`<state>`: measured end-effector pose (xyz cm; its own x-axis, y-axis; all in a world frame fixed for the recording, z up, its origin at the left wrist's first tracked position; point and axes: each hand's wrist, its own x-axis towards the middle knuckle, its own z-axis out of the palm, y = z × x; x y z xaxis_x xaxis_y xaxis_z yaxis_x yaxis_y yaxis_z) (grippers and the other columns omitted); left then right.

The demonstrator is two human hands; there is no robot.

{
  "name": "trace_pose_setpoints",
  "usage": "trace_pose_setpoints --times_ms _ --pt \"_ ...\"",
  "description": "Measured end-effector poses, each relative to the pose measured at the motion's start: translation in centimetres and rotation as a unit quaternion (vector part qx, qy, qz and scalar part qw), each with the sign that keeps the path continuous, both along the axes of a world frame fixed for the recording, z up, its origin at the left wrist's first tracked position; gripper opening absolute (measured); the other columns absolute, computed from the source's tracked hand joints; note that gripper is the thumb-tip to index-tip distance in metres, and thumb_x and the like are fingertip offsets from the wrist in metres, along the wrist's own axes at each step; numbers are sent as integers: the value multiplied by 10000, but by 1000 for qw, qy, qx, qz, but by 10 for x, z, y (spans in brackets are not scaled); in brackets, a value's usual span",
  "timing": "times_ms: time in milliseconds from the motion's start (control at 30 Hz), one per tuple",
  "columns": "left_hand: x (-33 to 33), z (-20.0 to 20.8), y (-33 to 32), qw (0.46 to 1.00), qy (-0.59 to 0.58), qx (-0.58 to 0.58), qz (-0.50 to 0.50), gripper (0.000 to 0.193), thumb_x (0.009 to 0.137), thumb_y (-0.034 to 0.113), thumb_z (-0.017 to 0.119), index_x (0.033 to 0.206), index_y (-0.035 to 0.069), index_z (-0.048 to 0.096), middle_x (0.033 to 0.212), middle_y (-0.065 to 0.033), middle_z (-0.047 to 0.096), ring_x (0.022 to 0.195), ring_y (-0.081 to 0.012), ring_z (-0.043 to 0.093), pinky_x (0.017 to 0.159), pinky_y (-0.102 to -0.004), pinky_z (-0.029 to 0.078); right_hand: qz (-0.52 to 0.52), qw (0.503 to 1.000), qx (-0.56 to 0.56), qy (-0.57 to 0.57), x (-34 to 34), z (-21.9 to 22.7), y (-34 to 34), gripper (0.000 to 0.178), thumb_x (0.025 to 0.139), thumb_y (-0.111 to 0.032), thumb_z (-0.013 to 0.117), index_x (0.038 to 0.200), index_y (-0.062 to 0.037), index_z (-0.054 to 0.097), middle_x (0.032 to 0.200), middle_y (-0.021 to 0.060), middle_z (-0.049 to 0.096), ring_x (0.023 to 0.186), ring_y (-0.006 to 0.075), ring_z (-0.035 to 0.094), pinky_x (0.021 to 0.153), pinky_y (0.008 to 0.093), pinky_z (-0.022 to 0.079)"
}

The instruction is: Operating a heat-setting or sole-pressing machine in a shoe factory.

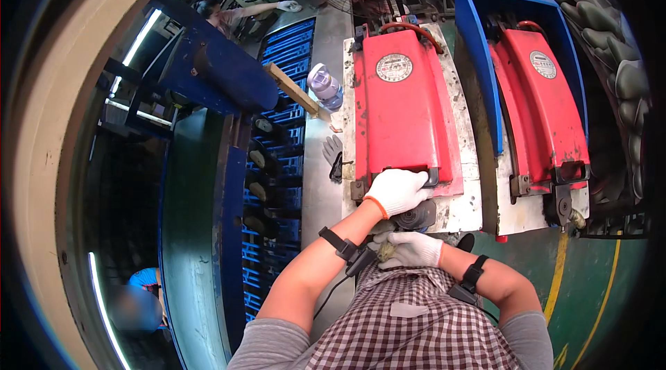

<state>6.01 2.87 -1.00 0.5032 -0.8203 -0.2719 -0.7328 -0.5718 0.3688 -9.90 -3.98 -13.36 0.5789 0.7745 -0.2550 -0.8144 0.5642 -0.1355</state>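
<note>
Red cover (399, 120) on its pale base plate (461, 210), left hand (401, 192) curled around its black handle (433, 177).
The handle lies toward the plate's near edge. The right hand (414, 250), fingers bent, is before the checked apron (416, 294), any contents unclear. Gripping seems the step; moving the handle wants a firm hold.

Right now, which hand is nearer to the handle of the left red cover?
Left: the left hand is on the handle. The right hand is apart from it, back near the apron.
</note>
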Motion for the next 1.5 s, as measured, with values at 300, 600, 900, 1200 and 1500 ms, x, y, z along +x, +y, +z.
trace_pose_setpoints --times_ms 300,600,900,1200,1500 --pt "0 2 -2 1000 -15 11 13 443 987 501 612 967 59 638 821 -183 707 778 -393 712 716 -512 557 67 992 -95 45 -16 6 -53 324 1038 -331 658 1244 -83 625 1017 93 705 951 234 696 846 390 565" --pt "-5 10 -4 999 -25 11 20 443 983 515 612 963 74 655 827 -172 709 790 -392 711 720 -510 557 -99 939 -330 -6 -60 43 -169 504 1020 -287 673 1460 -75 548 889 56 679 722 142 648 613 276 510" --pt "-20 13 -14 980 11 -143 135 357 943 460 694 968 105 729 877 -168 726 826 -356 722 743 -445 563 -422 323 -836 -136 -145 35 -348 98 1000 -64 608 1050 -13 676 1065 112 708 977 237 667 942 368 522" --pt "-55 -16 -75 791 220 -497 282 185 1064 108 606 1215 14 657 983 -62 727 866 -124 683 802 -295 567 -89 252 -963 18 -174 38 -402 461 1031 -483 472 1170 -129 733 1139 224 731 1056 442 697 951 539 540" --pt "-116 9 -243 889 -26 -437 -131 544 765 144 805 1286 61 673 1258 -164 671 1138 -346 652 1001 -429 524 -165 370 -911 75 -202 55 -315 713 1032 -476 540 1641 -180 318 1132 329 709 1030 515 690 923 551 548"
